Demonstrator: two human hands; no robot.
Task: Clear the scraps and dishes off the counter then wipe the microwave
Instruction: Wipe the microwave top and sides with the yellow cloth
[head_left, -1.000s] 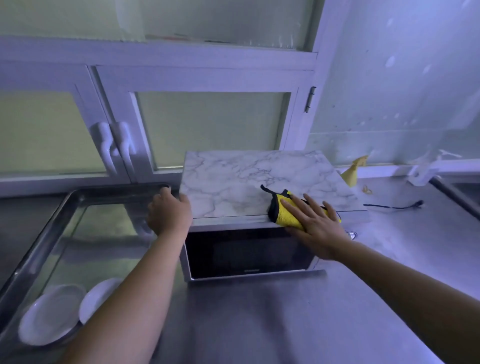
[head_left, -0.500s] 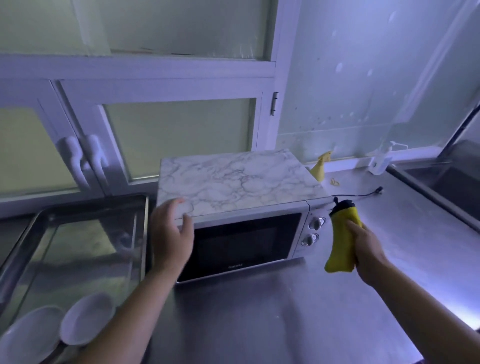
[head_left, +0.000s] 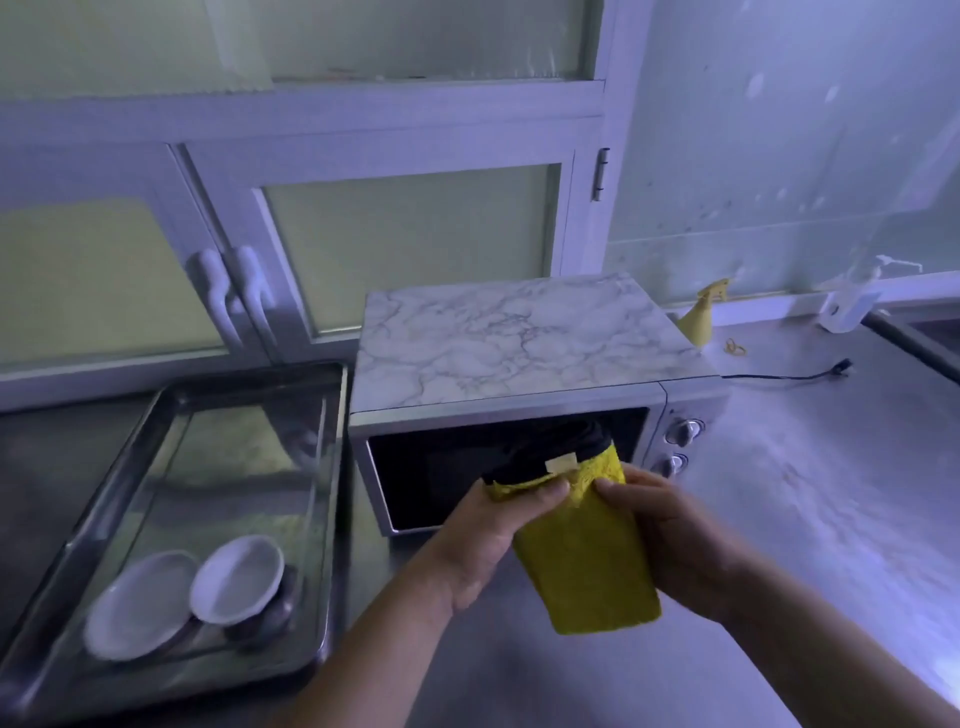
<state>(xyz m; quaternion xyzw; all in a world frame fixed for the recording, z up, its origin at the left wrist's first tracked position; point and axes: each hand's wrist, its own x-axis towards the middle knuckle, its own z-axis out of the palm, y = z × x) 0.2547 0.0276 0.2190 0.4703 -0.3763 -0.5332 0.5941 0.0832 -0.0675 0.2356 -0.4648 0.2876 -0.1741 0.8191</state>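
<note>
A microwave (head_left: 519, 364) with a marble-patterned top stands on the steel counter, its dark door facing me. In front of that door I hold a yellow cloth (head_left: 587, 566) with a black edge, folded and hanging down. My left hand (head_left: 498, 535) pinches its upper left corner with the thumb on top. My right hand (head_left: 670, 535) grips its right side. Two white dishes (head_left: 182, 587) lie in the steel sink (head_left: 332, 519) to the left.
A yellow spray bottle (head_left: 701, 317) stands behind the microwave's right side, with a rubber band (head_left: 735, 347) and a black cable (head_left: 789, 373) beside it. A white dispenser (head_left: 852, 301) sits by the wall. White cabinet doors (head_left: 228, 291) rise behind.
My right hand lifted the cloth off the microwave top and brought it in front of the door. My left hand left the microwave's corner and took hold of the cloth.
</note>
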